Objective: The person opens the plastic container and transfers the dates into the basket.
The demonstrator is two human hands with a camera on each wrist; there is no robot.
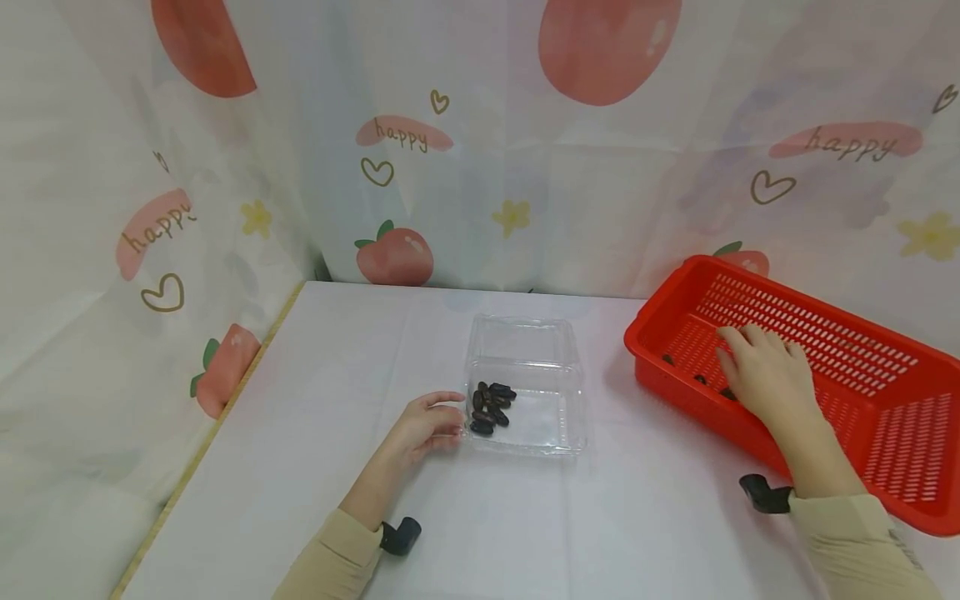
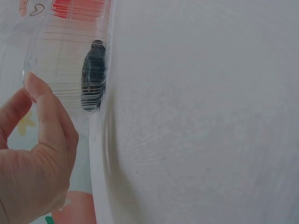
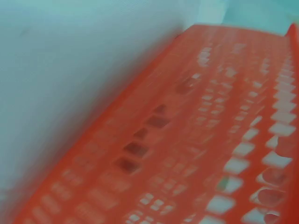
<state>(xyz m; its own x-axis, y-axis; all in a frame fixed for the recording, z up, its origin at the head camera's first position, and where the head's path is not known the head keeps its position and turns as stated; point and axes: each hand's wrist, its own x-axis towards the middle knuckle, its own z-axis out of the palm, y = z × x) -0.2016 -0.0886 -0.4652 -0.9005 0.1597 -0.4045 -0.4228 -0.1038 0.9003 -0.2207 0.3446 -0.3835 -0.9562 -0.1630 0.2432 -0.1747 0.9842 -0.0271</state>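
My left hand (image 1: 433, 423) is at the left side of a clear plastic clamshell box (image 1: 536, 421), its fingers extended and touching the box. In the left wrist view, its fingertips (image 2: 32, 80) are right at the rim. The box has its lid folded back, and several dark, glossy oval pieces (image 1: 491, 408) lie in its left half. My right hand (image 1: 768, 375) is inside a red plastic basket (image 1: 708, 429), fingers loosely bent with nothing visible between them. A few small dark pieces (image 1: 701, 379) lie in the basket near its fingers; they show as dark patches (image 3: 135, 149) through the basket holes.
A white cloth covers the table (image 1: 315, 500); a yellowish edge (image 1: 210, 433) runs down its left side. A patterned curtain (image 1: 465, 208) hangs at the back and left. The red basket's tall walls surround my right hand.
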